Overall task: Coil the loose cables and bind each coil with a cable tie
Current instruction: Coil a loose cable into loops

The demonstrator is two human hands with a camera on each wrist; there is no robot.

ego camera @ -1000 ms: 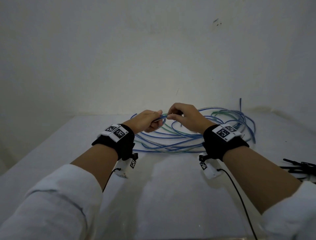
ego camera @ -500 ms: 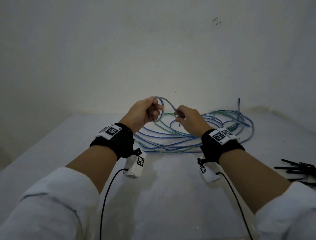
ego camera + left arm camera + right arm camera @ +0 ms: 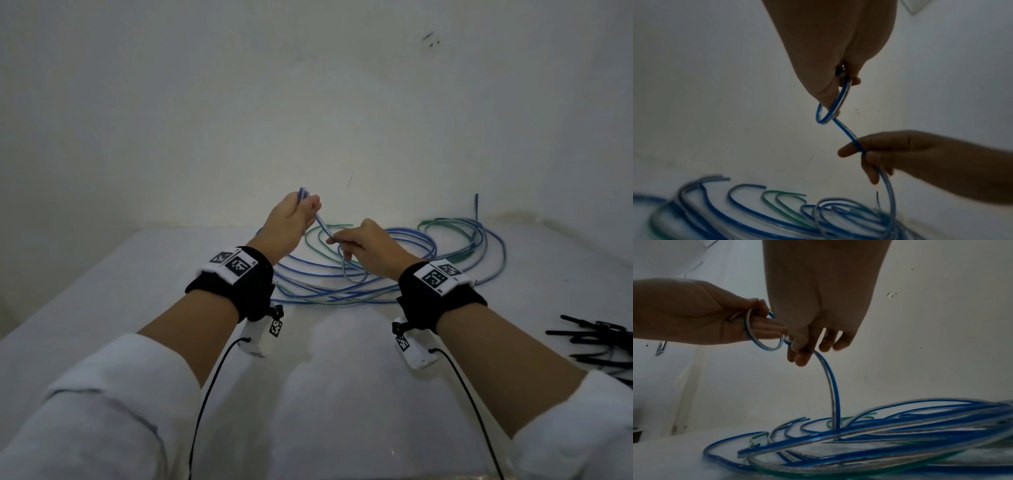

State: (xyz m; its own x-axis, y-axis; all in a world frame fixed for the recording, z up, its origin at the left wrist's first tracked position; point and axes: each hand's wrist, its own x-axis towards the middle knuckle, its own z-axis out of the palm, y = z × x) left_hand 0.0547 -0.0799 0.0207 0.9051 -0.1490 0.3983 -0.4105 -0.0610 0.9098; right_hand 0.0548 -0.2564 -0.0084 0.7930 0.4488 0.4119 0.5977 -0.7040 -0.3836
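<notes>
A heap of loose blue cables [image 3: 387, 274] and green cables [image 3: 318, 246] lies on the white table [image 3: 325, 394] against the wall. My left hand [image 3: 291, 219] is raised above the heap and grips a small loop of one blue cable [image 3: 830, 105]. That blue cable [image 3: 833, 391] runs down through my right hand [image 3: 363, 245], which pinches it between thumb and fingers just right of the left hand, then drops into the heap [image 3: 859, 443]. The small loop [image 3: 760, 334] hangs around my left fingers.
A bundle of black cable ties [image 3: 596, 346] lies on the table at the right edge. The white wall [image 3: 308, 102] stands close behind the cable heap. Black wires run from both wrist cameras toward me.
My left hand has lifted higher with the loop it holds. My right hand has slid down along the blue cable, drawing a length of it up out of the heap.
</notes>
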